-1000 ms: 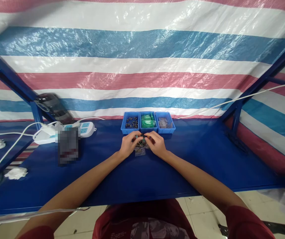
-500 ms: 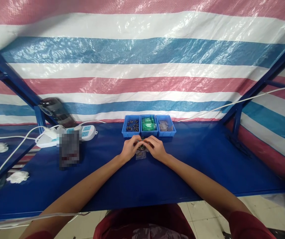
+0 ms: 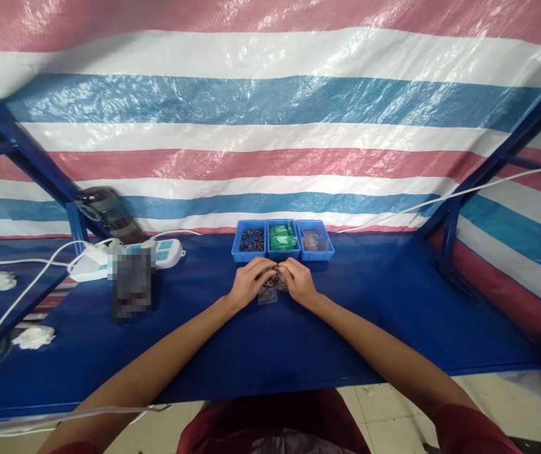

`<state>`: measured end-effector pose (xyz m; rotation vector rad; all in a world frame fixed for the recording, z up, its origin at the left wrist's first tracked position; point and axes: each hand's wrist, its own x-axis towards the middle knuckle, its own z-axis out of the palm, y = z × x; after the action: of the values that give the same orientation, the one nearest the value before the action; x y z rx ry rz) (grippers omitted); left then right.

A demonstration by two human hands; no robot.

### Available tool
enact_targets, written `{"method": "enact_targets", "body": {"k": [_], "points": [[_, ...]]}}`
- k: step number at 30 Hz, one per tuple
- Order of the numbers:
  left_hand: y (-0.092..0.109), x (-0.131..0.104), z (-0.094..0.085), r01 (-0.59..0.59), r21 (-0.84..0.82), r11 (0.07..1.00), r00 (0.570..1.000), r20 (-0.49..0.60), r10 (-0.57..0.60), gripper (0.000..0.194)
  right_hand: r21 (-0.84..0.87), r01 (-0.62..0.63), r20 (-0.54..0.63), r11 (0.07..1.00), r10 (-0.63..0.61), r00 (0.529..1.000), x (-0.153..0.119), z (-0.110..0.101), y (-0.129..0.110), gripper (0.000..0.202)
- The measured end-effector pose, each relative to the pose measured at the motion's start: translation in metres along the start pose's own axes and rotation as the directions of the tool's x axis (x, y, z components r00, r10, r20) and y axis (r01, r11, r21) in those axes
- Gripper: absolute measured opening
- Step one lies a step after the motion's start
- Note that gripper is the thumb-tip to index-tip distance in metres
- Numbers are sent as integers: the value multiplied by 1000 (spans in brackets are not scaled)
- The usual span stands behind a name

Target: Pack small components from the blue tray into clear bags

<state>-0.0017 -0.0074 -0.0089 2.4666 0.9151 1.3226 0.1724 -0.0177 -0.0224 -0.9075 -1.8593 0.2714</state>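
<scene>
My left hand (image 3: 250, 282) and my right hand (image 3: 300, 282) meet just in front of the blue bins, fingers pinched together. Between the fingertips is a small brownish piece (image 3: 276, 267), too small to name. Under the hands lie clear plastic bags (image 3: 267, 295) with small dark parts in them, partly covered by the fingers. The left blue bin (image 3: 250, 258) holds several small dark metal-looking parts (image 3: 257, 243). Green packets (image 3: 282, 238) fill the middle blue bin (image 3: 284, 253), and clear packets (image 3: 314, 240) lie in the right blue bin (image 3: 318, 256).
On the left of the blue table (image 3: 294, 353) are a white power strip (image 3: 171, 253) with cables, a blurred-out dark object (image 3: 132, 284) and crumpled white tissue (image 3: 34, 337). A dark bottle-like object (image 3: 110, 212) leans at the back. Striped sheeting (image 3: 270, 135) hangs behind.
My fingertips have shifted slightly, and the right fingers are drawn a little apart from the left, showing more of the small piece. The bins and bags stay in place.
</scene>
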Motion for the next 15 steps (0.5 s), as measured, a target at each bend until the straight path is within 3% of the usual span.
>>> {"method": "enact_targets", "body": {"k": [15], "points": [[5, 0, -4, 107, -15, 994, 992, -60, -108, 21, 30, -75, -30, 997, 76, 997, 1, -1, -4, 30]]}}
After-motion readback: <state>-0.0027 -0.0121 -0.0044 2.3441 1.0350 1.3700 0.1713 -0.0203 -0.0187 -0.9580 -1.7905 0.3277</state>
